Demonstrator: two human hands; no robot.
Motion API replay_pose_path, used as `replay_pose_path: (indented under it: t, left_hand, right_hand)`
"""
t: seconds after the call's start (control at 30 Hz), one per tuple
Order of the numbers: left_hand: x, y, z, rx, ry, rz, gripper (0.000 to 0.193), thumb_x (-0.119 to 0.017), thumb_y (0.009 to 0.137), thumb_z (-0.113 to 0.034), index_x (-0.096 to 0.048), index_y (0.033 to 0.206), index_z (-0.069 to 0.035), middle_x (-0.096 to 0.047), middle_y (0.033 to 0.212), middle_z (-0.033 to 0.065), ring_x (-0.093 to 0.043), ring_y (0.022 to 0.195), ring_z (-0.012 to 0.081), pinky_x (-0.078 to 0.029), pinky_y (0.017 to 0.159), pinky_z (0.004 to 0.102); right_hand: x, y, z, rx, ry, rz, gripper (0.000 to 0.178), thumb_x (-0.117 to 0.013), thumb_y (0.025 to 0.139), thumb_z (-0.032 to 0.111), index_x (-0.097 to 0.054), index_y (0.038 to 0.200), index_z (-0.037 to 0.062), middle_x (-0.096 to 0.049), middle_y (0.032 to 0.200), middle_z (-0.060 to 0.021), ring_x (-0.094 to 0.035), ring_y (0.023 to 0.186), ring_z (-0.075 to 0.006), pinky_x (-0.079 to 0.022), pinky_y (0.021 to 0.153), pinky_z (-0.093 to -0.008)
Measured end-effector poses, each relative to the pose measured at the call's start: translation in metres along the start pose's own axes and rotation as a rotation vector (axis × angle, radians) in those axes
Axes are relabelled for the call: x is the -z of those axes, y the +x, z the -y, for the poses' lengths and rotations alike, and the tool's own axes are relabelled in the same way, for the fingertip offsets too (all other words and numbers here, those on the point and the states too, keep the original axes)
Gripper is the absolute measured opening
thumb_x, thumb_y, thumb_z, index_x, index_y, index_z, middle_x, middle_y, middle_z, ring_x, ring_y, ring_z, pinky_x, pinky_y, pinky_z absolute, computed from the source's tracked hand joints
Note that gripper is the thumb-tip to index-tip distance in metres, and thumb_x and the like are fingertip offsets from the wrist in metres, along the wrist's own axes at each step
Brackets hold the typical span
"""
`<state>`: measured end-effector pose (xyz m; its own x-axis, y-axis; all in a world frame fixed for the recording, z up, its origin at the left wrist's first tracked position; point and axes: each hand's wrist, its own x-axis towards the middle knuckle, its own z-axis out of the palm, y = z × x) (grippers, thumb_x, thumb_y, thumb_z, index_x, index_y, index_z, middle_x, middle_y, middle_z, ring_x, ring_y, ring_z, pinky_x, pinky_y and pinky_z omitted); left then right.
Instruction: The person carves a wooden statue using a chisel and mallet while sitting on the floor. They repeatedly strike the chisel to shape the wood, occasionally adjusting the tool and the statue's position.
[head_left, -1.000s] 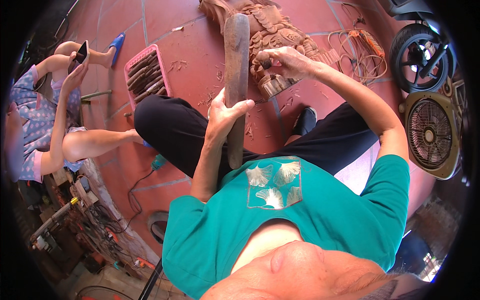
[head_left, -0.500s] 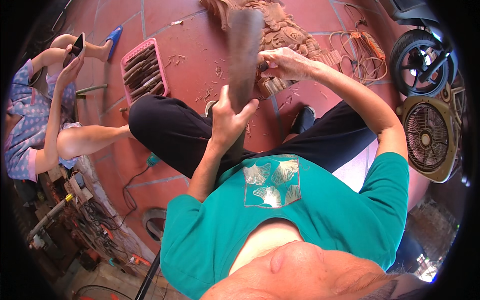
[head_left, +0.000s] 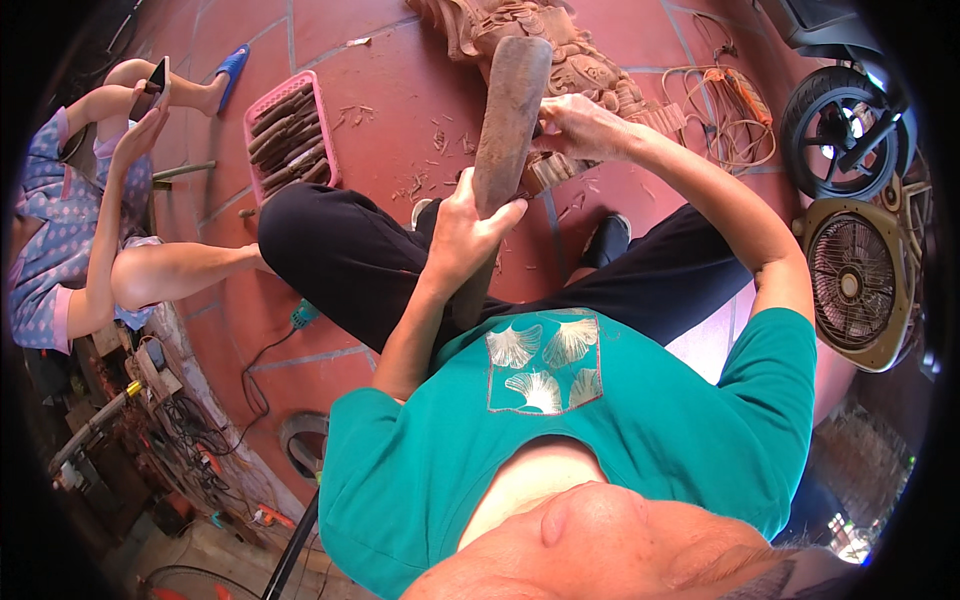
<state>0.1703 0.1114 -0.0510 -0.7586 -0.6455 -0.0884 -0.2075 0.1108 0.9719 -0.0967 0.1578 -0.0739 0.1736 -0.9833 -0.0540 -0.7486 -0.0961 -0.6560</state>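
My left hand (head_left: 465, 238) is closed around a long, flat wooden mallet (head_left: 510, 120), which slants up and to the right in front of me. Beyond the mallet's right side, my right hand (head_left: 585, 128) pinches the dark handle of a chisel, mostly hidden by the fingers and the mallet. Both hands are over the near end of a carved brown wood piece (head_left: 590, 80) with ornate relief, lying on the tiles. Part of its near block (head_left: 548, 172) shows below my right hand. The mallet covers some of the carving.
A pink basket (head_left: 327, 130) of dark wooden-handled tools stands at left. Beside it sits another person (head_left: 85, 220) holding a phone. Wood shavings (head_left: 412, 188) litter the red tiles. At right are an orange power cord (head_left: 740, 95), a wheel (head_left: 835, 130) and a box fan (head_left: 850, 280).
The mallet, blurred and upright before, now leans to the right with its broad end closer to my right hand. My left hand has shifted slightly right; my right hand stays nearly in place.
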Motion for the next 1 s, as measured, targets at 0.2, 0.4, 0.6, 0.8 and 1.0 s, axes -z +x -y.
replay_pose_path:
  t: [0.2,0.4,0.6,0.8,1.0]
  left_hand:
    - [0.008,0.000,0.006,0.152,-0.139,0.013,0.042,-0.076,0.090,-0.024,-0.058,0.117,0.003,-0.070,0.090,0.0094,-0.065,0.078,0.0138,-0.054,0.073,0.0313]
    - [0.015,-0.003,0.001,0.193,-0.135,-0.019,0.041,-0.076,0.089,-0.025,-0.060,0.115,0.001,-0.069,0.090,0.0066,-0.064,0.082,0.0120,-0.053,0.077,0.0304]
    - [0.013,-0.005,0.002,0.144,-0.143,-0.015,0.042,-0.076,0.088,-0.025,-0.059,0.116,0.002,-0.070,0.091,0.0078,-0.065,0.084,0.0137,-0.054,0.080,0.0317]
    - [0.015,-0.007,0.003,0.134,-0.122,-0.040,0.041,-0.077,0.087,-0.023,-0.060,0.115,0.003,-0.070,0.089,0.0079,-0.065,0.081,0.0146,-0.054,0.077,0.0319]
    - [0.020,-0.008,0.004,0.132,-0.154,-0.064,0.037,-0.076,0.088,-0.020,-0.060,0.112,0.003,-0.070,0.085,0.0081,-0.066,0.078,0.0147,-0.054,0.075,0.0317]
  right_hand:
    - [0.014,-0.006,-0.014,-0.077,0.001,-0.171,0.040,-0.075,0.091,0.018,-0.057,0.125,0.0092,-0.066,0.089,-0.0139,-0.067,0.076,-0.0272,-0.054,0.070,-0.0403]
    - [0.014,-0.004,-0.005,-0.042,0.009,-0.154,0.047,-0.076,0.090,0.017,-0.057,0.133,0.0143,-0.066,0.086,-0.0128,-0.069,0.078,-0.0267,-0.054,0.072,-0.0395]
    - [0.000,0.004,0.006,-0.035,0.010,-0.020,0.053,-0.078,0.088,0.021,-0.057,0.137,0.0125,-0.069,0.088,-0.0147,-0.070,0.080,-0.0284,-0.054,0.071,-0.0414]
    - [-0.006,0.014,0.007,0.023,0.023,-0.019,0.042,-0.077,0.088,0.027,-0.059,0.121,0.0064,-0.065,0.084,-0.0142,-0.067,0.079,-0.0320,-0.052,0.071,-0.0441]
    - [-0.001,0.021,0.014,-0.006,-0.041,0.077,0.037,-0.076,0.089,0.031,-0.054,0.099,0.0034,-0.059,0.077,-0.0119,-0.064,0.077,-0.0336,-0.047,0.067,-0.0464]
